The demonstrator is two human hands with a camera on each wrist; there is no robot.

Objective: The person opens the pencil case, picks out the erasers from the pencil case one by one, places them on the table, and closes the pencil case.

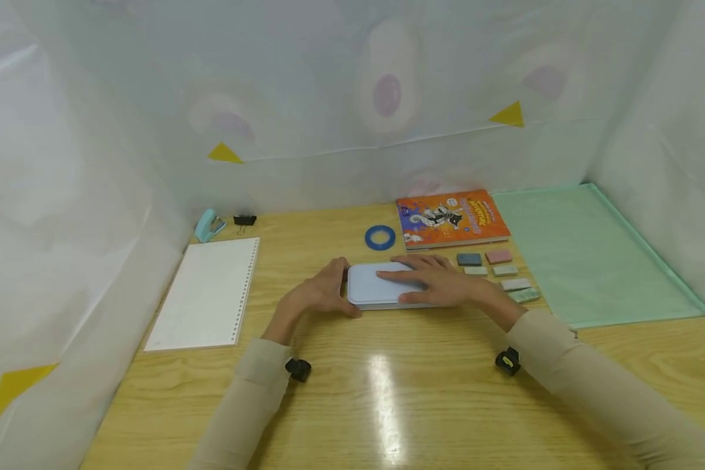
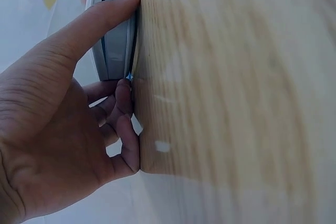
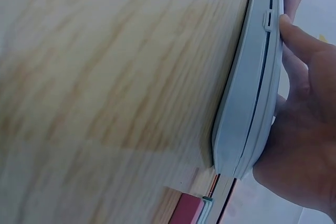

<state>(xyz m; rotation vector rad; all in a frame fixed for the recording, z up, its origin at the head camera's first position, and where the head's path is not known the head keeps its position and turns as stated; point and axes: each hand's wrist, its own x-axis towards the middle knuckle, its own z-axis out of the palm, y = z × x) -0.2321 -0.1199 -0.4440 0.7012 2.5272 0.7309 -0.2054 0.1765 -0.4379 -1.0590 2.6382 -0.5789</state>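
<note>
A flat pale blue-grey case point(image 1: 369, 292) lies closed on the wooden table point(image 1: 388, 391). My left hand point(image 1: 323, 292) holds its left end, with the thumb along the front edge and the fingers curled round the back corner. In the left wrist view the thumb point(image 2: 100, 17) presses the case's side point(image 2: 113, 51) where it meets the table. My right hand point(image 1: 440, 284) lies flat on the lid with the fingers straight. In the right wrist view its thumb point(image 3: 302, 40) rests on the case's front rim point(image 3: 247, 103) near a small latch.
A white ring-bound pad point(image 1: 208, 294) lies at the left, with a light blue stapler point(image 1: 209, 225) and a black binder clip point(image 1: 244, 220) behind it. Behind the case are a blue tape ring point(image 1: 380, 237) and an orange book point(image 1: 451, 219). Several small coloured blocks point(image 1: 499, 271) and a green mat point(image 1: 587, 254) lie to the right.
</note>
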